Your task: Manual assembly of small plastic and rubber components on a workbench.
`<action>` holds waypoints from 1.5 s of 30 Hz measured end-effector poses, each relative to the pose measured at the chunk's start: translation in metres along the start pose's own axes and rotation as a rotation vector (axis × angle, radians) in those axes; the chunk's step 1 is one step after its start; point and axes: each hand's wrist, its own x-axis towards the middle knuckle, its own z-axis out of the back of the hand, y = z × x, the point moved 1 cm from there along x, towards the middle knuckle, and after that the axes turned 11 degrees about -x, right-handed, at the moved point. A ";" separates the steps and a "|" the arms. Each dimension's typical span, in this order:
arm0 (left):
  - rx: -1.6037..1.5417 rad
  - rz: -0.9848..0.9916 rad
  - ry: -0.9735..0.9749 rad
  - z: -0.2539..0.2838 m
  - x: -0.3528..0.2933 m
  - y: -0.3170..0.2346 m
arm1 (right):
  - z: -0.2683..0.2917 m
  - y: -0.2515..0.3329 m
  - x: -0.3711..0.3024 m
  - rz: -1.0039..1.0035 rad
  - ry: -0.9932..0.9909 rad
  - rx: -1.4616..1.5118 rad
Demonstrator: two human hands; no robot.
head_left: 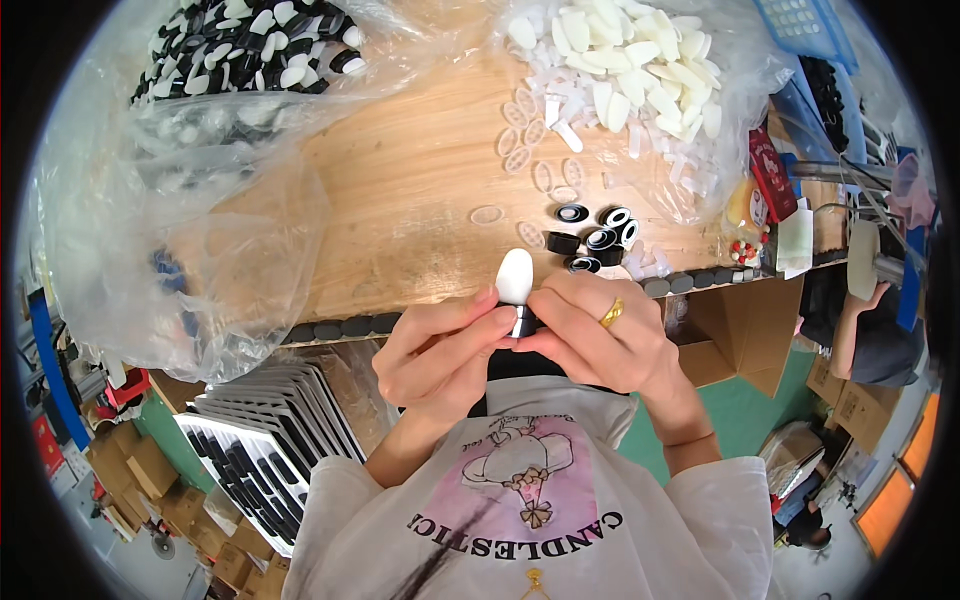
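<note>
Close to my body, at the table's near edge, both hands pinch one small part. It is a white oval piece (515, 275) standing upright on a short black base (523, 322). My left hand (437, 352) grips it from the left with thumb and fingers. From the other side my right hand (612, 335), which wears a gold ring, closes its fingers on the base. The fingers hide much of the base. Just beyond my right hand lie several black oval rings with white inside (600, 238). Thin see-through oval rings (487, 214) are scattered beyond them.
White oval pieces (640, 60) are heaped on plastic at the far right. A pile of black-and-white parts (250, 50) sits in a plastic bag (190, 210) at far left. Racked trays (265, 440) stand below left; a cardboard box (735, 330) is at right. Another person's arm (850, 320) shows at far right.
</note>
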 end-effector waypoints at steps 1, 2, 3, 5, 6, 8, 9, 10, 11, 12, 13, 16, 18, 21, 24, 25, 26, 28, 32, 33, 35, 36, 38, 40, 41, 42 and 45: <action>0.011 -0.034 -0.017 0.000 0.000 0.000 | -0.002 0.000 -0.001 0.003 -0.035 -0.010; 0.007 -0.036 -0.014 -0.001 0.001 -0.001 | -0.003 0.001 -0.002 0.006 -0.070 -0.020; 0.036 -0.018 -0.017 -0.002 0.002 -0.003 | -0.005 0.001 -0.004 0.004 -0.072 -0.027; 0.055 -0.002 -0.016 -0.002 0.005 -0.002 | -0.007 -0.001 -0.009 -0.095 -0.061 0.077; 0.163 0.016 0.029 0.001 0.008 0.002 | -0.004 -0.006 -0.008 -0.099 -0.063 0.067; 0.361 -0.094 -0.003 0.015 0.030 0.025 | -0.002 -0.020 -0.006 -0.392 0.077 0.248; 0.456 -0.221 -0.090 0.026 0.056 0.052 | -0.001 -0.025 -0.007 -0.713 0.030 0.382; 0.441 -0.290 -0.146 0.041 0.096 0.066 | 0.003 -0.042 -0.010 -0.809 -0.024 0.245; 0.094 -0.038 -0.268 0.050 0.129 0.083 | 0.007 -0.067 -0.017 -0.853 -0.108 0.025; 0.169 0.135 -0.234 0.045 0.157 0.072 | 0.015 -0.096 -0.030 -0.899 -0.121 -0.127; 0.323 0.191 -0.127 0.051 0.175 0.073 | 0.022 -0.121 -0.043 -0.911 -0.132 -0.219; 0.348 -0.193 0.014 0.030 0.179 0.074 | 0.031 -0.158 -0.052 -0.947 -0.211 -0.271; 0.376 -0.087 0.185 0.007 0.150 0.071 | 0.034 -0.170 -0.046 -0.975 -0.272 -0.231; 0.232 0.226 0.353 -0.030 0.106 0.055 | 0.033 -0.181 -0.030 -0.908 -0.170 -0.304; 0.166 0.244 0.444 -0.042 0.077 0.060 | 0.032 -0.188 -0.035 -0.845 -0.076 -0.396; 0.126 0.236 0.474 -0.044 0.072 0.059 | 0.037 -0.181 -0.040 -0.870 -0.185 -0.351; 0.136 0.242 0.470 -0.044 0.068 0.056 | 0.039 -0.171 -0.042 -0.890 -0.293 -0.298; 0.112 0.198 0.524 -0.048 0.063 0.049 | 0.046 -0.137 -0.039 -0.948 -0.260 0.033; 0.030 -0.058 0.565 -0.067 0.059 0.034 | 0.035 -0.056 -0.019 -1.022 -0.003 0.797; 0.005 -0.028 0.560 -0.065 0.055 0.032 | 0.030 -0.050 -0.020 -1.027 -0.031 0.913; -0.066 0.022 0.524 -0.062 0.047 0.035 | 0.028 -0.040 -0.020 -1.033 -0.065 1.024; -0.067 0.021 0.526 -0.058 0.046 0.033 | 0.030 -0.036 -0.018 -1.013 -0.117 1.042; -0.177 0.279 0.500 -0.049 0.042 0.029 | 0.030 -0.035 -0.021 -0.989 -0.167 1.065; -0.287 0.353 0.491 -0.047 0.040 0.030 | 0.032 -0.038 -0.029 -0.518 -0.061 0.569; -0.402 0.428 0.482 -0.045 0.039 0.032 | 0.037 -0.034 -0.027 -0.478 -0.019 0.466; -0.398 0.427 0.480 -0.043 0.036 0.033 | 0.035 -0.034 -0.028 -0.475 -0.019 0.470; -0.634 0.634 0.561 -0.037 0.028 0.036 | 0.036 -0.034 -0.027 -0.396 0.075 0.504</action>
